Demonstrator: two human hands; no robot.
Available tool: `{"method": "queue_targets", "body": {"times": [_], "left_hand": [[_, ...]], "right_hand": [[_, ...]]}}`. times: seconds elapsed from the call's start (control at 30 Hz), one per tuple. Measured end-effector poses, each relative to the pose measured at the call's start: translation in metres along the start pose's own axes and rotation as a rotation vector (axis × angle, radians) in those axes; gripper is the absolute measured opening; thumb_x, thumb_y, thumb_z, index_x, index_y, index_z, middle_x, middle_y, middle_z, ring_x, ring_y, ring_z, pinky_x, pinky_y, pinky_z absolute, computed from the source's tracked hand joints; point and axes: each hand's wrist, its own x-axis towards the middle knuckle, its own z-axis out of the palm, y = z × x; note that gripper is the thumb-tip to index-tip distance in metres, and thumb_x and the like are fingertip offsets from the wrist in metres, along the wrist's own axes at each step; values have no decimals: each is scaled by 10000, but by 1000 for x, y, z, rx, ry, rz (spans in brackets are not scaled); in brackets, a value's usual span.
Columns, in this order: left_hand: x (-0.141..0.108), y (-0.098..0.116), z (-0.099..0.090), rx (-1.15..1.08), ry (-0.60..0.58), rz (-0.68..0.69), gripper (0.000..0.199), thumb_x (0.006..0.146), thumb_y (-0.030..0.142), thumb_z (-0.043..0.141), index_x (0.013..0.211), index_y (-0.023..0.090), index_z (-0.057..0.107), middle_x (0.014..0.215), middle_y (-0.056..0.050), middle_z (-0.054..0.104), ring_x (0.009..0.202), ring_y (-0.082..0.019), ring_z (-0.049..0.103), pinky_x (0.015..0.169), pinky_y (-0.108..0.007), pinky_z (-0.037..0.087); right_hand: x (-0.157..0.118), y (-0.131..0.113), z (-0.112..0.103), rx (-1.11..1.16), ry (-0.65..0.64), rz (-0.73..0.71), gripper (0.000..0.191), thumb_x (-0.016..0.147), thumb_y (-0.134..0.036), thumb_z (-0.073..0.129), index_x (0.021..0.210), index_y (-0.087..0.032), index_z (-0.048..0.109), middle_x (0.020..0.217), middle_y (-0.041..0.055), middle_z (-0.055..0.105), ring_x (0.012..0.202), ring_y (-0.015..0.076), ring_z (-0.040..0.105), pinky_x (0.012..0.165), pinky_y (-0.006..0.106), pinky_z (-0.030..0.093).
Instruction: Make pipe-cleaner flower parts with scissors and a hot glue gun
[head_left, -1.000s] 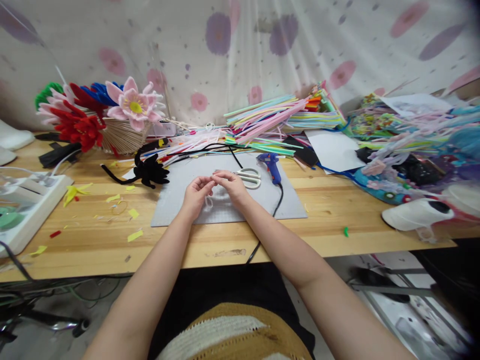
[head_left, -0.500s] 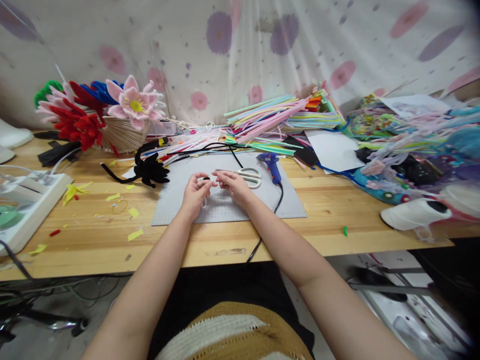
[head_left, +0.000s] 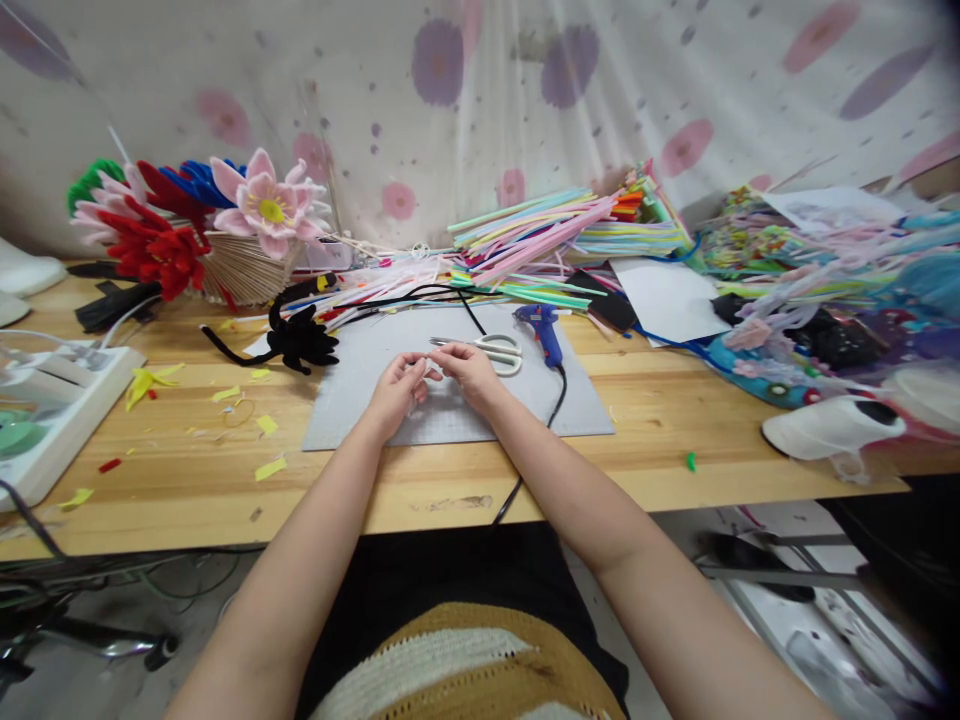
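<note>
Head view: pale strand at the fingertips, above the grey mat

Both hands up over the mat (head_left: pixel 356 400), close together, a little left of its middle. Left hand (head_left: pixel 397 388): thumb and fingers bent inward, pinching a thin pale strand (head_left: pixel 412 406). Right hand (head_left: pixel 466 370): thumb and forefinger closed in a pinch at the strand's far end, beside the left fingertips.

Strand is small and mostly covered by fingers. Visible part has its long axis slanting from the fingertips down and slightly left, lower end toward the near table edge. Full length and exact shape: cannot tell.

Scissors (head_left: pixel 504 354) lie on the mat just beyond the right hand, handles to the right, blades leftward. Blue glue gun (head_left: pixel 545 335) farther right, handle toward the near edge; its black cord (head_left: pixel 558 400) runs down the mat and passes under the right forearm.

Left of the mat, a black fuzzy flower (head_left: pixel 304 340), its stem reaching left. Yellow scraps (head_left: pixel 270 468) scattered on the wooden table (head_left: pixel 637 470); white power strip (head_left: pixel 90 405) at far left. Behind, a bunch of fuzzy flowers (head_left: pixel 270 205) in pink, red, blue and green. Coloured fuzzy sticks (head_left: pixel 536 235) heaped behind the mat, white paper (head_left: pixel 667 298) to their right.
</note>
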Motion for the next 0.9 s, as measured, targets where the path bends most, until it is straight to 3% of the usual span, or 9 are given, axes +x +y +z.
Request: {"method": "queue_targets", "body": {"times": [0.13,0.37,0.6,0.77,0.83,0.9], "left_hand": [[-2,1,0,34,-64,-140,370,696,450,624,868,134,538,548,43,483,366,-9,261,383,-172,177],[-4,1,-3,169,-79,-145,345,673,456,641,718,118,585,464,92,248,376,-14,195,397,-183,124],[-5,7,-8,427,-17,-121,304,707,433,570,699,130,598,469,70,329,361,-41,276,391,-214,203],[-3,5,-19,774,-28,-62,291,763,418,493,715,162,622,513,35,446,397,-81,363,428,-244,272],[1,3,-26,875,67,43,311,800,426,442,723,178,613,586,3,525,494,-117,449,503,-259,347],[4,1,-29,925,283,175,292,832,395,395,775,189,593,728,-40,589,691,-165,536,648,-292,410]], "right_hand": [[3,-2,-4,37,114,-23,264,543,-374,723,637,-161,599,537,-62,480,505,48,363,521,214,280],[10,-10,-15,174,257,-36,305,489,-367,734,651,-164,574,533,-71,473,473,34,350,491,204,276],[18,-15,-35,196,352,-36,301,502,-340,735,646,-166,536,510,-78,444,451,35,349,460,200,261],[13,-20,-34,77,339,-83,308,508,-378,734,631,-171,541,500,-78,432,466,44,348,483,208,283],[9,-23,-28,-19,269,-136,297,532,-391,726,620,-172,545,516,-71,446,499,53,379,524,215,321],[4,-25,-21,-109,171,-176,294,550,-401,720,614,-172,547,554,-59,481,550,66,423,582,229,359]]}}
